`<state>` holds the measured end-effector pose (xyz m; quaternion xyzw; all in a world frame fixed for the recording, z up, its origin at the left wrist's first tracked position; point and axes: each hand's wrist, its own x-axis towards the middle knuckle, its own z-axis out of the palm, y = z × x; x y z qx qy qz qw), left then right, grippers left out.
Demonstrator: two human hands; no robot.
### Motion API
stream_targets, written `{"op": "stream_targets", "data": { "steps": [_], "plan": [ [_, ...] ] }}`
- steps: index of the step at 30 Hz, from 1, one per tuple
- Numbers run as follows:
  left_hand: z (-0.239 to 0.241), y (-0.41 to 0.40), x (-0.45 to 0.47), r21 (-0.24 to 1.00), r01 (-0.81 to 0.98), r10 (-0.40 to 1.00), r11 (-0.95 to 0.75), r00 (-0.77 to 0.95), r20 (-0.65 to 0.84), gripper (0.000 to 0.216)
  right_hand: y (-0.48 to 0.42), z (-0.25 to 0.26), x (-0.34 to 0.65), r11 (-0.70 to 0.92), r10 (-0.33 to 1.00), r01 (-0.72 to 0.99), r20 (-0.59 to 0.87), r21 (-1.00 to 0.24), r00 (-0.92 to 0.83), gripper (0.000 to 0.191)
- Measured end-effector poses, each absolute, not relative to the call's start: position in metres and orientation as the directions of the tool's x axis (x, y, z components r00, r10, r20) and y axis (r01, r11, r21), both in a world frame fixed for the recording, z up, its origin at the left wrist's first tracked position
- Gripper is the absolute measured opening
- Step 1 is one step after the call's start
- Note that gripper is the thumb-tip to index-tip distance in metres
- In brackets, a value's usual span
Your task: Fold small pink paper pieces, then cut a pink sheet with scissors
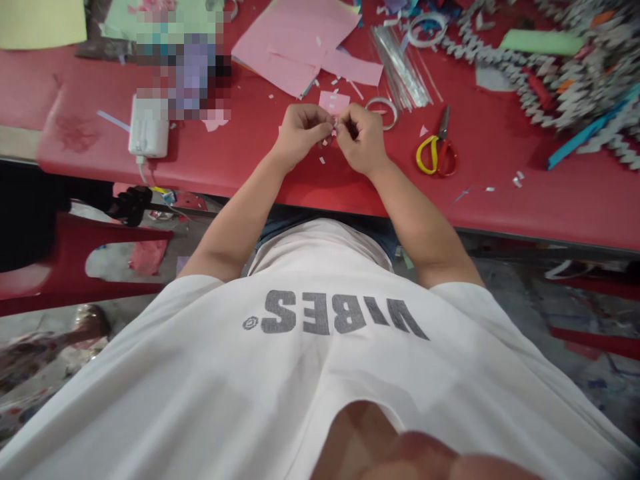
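My left hand (pixel 305 133) and my right hand (pixel 363 137) meet fingertip to fingertip over the red table (pixel 320 190). Both are closed in a pinch on something tiny and pale pink, too small to make out. Just beyond the fingers lies a small pink paper square (pixel 334 101) with white bits on it. A roll of clear tape (pixel 384 113) lies beside my right hand. Further right rest scissors (pixel 438 148) with one yellow and one red handle, blades pointing away from me.
Pink paper sheets (pixel 295 40) and a bundle of clear strips (pixel 400 67) lie beyond my hands. At left is a white power bank (pixel 149 127) with a cable. Grey paper garlands (pixel 565 100) heap up at right. A red chair (pixel 100 260) stands at left.
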<state>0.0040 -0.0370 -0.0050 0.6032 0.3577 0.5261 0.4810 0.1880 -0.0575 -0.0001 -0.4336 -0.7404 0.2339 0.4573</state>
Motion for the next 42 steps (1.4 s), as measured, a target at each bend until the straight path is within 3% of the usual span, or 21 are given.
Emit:
{"op": "stream_targets", "data": {
  "steps": [20,27,35,42],
  "plan": [
    [-0.012,-0.035,0.007,0.932,-0.079,0.921,-0.354,0.142,0.362,0.013,-0.050,-0.016,0.191,0.530,0.848,0.424,0.477,-0.735,-0.233,0.065],
    [-0.016,-0.029,0.007,0.941,-0.138,0.926,-0.308,0.185,0.330,0.021,-0.054,-0.007,0.200,0.701,0.709,0.363,0.653,-0.614,-0.266,0.063],
    [-0.018,-0.026,0.005,0.951,-0.074,0.943,-0.300,0.128,0.307,0.020,-0.053,-0.012,0.197,0.620,0.784,0.389,0.535,-0.681,-0.313,0.055],
    [-0.017,-0.027,0.003,0.952,-0.069,0.944,-0.299,0.126,0.305,0.022,-0.054,-0.011,0.190,0.616,0.787,0.400,0.549,-0.679,-0.282,0.044]
  ]
}}
